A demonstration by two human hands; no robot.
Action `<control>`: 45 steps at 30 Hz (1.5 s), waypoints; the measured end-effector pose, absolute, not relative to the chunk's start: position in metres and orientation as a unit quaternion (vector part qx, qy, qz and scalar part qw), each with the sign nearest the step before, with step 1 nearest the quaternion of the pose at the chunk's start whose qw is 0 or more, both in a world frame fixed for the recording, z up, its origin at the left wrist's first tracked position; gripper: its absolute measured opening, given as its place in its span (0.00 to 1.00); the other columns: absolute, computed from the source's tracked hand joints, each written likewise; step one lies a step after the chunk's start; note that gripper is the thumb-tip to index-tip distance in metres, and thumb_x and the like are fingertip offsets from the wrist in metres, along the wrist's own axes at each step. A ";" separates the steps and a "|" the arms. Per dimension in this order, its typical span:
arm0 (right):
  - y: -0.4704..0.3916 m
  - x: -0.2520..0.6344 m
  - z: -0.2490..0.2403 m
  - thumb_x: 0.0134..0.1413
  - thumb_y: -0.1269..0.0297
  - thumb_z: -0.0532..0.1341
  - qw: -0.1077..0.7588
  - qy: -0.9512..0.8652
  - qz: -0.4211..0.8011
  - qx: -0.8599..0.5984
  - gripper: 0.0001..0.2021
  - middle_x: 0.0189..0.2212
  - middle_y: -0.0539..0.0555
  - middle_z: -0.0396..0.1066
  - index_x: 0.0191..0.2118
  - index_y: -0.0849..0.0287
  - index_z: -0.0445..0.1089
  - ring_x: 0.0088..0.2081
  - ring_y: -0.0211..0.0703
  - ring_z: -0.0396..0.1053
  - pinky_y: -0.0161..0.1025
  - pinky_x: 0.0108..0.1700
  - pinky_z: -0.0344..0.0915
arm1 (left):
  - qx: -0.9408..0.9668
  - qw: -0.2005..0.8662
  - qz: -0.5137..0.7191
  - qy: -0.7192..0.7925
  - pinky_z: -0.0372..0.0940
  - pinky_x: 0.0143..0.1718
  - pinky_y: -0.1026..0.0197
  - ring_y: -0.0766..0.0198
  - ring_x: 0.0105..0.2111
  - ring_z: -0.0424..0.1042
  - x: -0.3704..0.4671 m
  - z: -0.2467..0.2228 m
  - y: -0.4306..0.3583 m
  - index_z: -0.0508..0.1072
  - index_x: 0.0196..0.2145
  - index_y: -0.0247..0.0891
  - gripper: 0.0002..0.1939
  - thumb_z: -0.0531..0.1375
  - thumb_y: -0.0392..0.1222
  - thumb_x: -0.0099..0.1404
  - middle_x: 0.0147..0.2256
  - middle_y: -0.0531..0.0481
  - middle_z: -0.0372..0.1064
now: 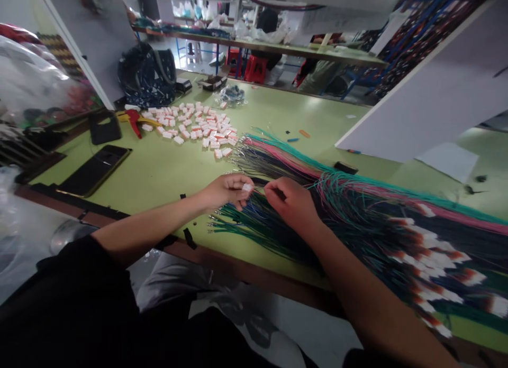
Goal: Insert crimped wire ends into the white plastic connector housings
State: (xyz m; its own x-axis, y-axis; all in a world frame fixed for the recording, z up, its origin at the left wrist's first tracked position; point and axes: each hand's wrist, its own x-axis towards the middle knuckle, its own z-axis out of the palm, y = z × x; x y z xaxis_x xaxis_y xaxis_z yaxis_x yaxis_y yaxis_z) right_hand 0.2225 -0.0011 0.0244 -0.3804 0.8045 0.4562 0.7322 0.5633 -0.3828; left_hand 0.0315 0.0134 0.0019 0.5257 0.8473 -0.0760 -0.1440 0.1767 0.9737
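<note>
My left hand (232,191) pinches a small white connector housing (247,187) between thumb and fingers. Just to its right, my right hand (291,201) has thumb and forefinger pressed together, close to the housing. A thin wire seems to run between the two hands, but its end is too small to make out. Below and behind both hands lie bundles of green, dark, pink and teal wires (286,151) with bare metal terminals at their left ends. A heap of loose white and orange connector housings (198,122) is spread on the green table beyond my left hand.
At left lie a dark phone (95,169), a black case (104,127) and red-and-yellow pliers (137,119). A patterned bag (146,74) stands behind. Wires with fitted white connectors (432,257) pile up at right, below a slanted white panel (428,88). Black tape (189,238) marks the table's front edge.
</note>
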 end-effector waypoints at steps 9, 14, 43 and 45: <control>-0.001 0.221 0.026 0.48 0.68 0.54 0.275 -0.827 0.042 -0.489 0.06 0.23 0.52 0.69 0.24 0.57 0.66 0.27 0.40 0.64 0.35 0.30 0.56 | 0.526 0.698 0.365 0.320 0.63 0.22 0.67 0.71 0.22 0.68 0.032 0.001 0.012 0.67 0.32 0.35 0.10 0.63 0.36 0.52 0.22 0.56 0.66; -0.002 0.221 0.026 0.48 0.68 0.54 0.278 -0.831 0.039 -0.480 0.06 0.22 0.51 0.68 0.24 0.57 0.65 0.26 0.38 0.63 0.34 0.30 0.57 | 0.532 0.697 0.363 0.315 0.63 0.23 0.66 0.70 0.22 0.69 0.032 0.000 0.012 0.67 0.33 0.35 0.10 0.63 0.37 0.53 0.23 0.56 0.66; -0.007 0.207 0.015 0.51 0.67 0.54 0.284 -0.800 0.122 -0.515 0.08 0.25 0.51 0.72 0.25 0.57 0.68 0.28 0.39 0.65 0.35 0.31 0.57 | 0.565 0.641 0.358 0.376 0.61 0.21 0.68 0.73 0.18 0.65 0.036 0.002 0.003 0.68 0.31 0.35 0.07 0.62 0.35 0.52 0.19 0.58 0.66; -0.005 0.211 0.019 0.54 0.65 0.53 0.276 -0.805 0.131 -0.508 0.09 0.27 0.52 0.73 0.27 0.57 0.69 0.30 0.40 0.67 0.35 0.33 0.58 | 0.564 0.639 0.366 0.374 0.62 0.21 0.68 0.72 0.18 0.66 0.037 0.002 0.004 0.68 0.31 0.35 0.08 0.62 0.36 0.52 0.19 0.57 0.66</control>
